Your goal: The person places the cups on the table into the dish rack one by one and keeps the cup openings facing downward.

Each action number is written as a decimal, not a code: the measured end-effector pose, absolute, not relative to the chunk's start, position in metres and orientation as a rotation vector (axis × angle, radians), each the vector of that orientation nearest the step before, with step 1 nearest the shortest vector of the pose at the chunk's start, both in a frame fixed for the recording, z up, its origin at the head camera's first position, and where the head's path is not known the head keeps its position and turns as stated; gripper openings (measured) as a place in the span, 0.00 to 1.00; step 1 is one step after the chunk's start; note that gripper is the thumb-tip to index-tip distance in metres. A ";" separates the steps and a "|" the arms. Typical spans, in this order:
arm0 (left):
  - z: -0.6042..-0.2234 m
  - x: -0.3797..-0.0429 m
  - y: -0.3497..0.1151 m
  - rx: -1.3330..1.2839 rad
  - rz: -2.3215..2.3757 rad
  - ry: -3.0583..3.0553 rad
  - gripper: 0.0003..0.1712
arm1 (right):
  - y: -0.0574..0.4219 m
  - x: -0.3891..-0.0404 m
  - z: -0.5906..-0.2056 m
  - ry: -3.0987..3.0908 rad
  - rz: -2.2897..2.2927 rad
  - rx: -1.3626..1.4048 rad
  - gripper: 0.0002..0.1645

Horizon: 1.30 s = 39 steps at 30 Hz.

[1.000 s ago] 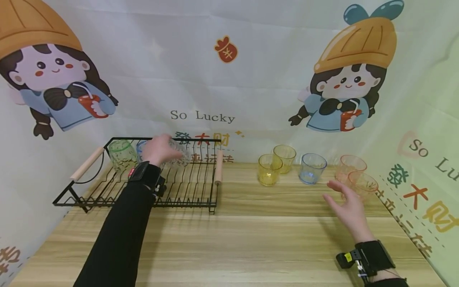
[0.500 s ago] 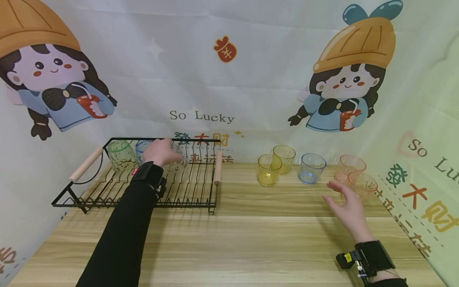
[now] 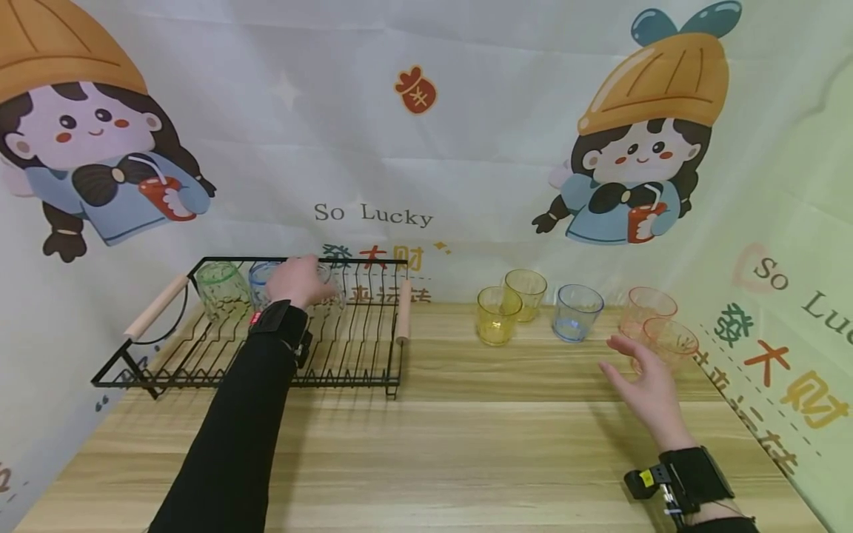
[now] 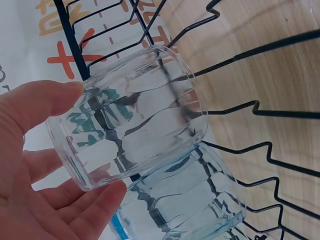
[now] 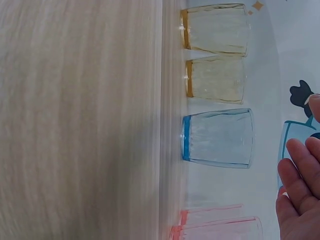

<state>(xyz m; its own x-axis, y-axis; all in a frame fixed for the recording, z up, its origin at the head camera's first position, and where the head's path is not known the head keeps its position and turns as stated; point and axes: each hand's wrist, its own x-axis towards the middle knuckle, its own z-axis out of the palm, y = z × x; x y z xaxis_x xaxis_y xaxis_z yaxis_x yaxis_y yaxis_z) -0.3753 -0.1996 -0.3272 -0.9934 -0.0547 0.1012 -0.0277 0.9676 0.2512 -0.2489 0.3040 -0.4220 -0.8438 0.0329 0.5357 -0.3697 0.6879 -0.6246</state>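
At left, a black wire rack [image 3: 346,383] with wooden handles is set on a wooden table [image 3: 466,459]. In it, a green glass [image 3: 223,295] is followed by a blue glass [image 3: 258,278]. Just beside the blue glass, towards the rack's back, a clear glass [image 4: 145,115] is gripped by the left hand [image 3: 301,283], between thumb and fingers. Farther right, two yellow glasses [image 3: 498,320] and a blue tumbler [image 3: 577,320] are stood upright. Near two pink glasses [image 3: 651,302], the right hand [image 3: 646,386] is held with fingers loosely parted, nothing grasped.
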 end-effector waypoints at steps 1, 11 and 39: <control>-0.328 -0.376 -0.199 0.066 -0.379 -3.010 0.35 | 0.304 -0.249 -0.422 -2.384 1.036 0.257 0.25; -0.332 -0.379 -0.197 0.056 -0.375 -2.992 0.33 | 0.304 -0.249 -0.420 -2.406 0.974 0.234 0.25; -0.318 -0.372 -0.193 -0.005 -0.478 -2.892 0.40 | 0.326 -0.264 -0.404 -2.403 0.817 0.274 0.26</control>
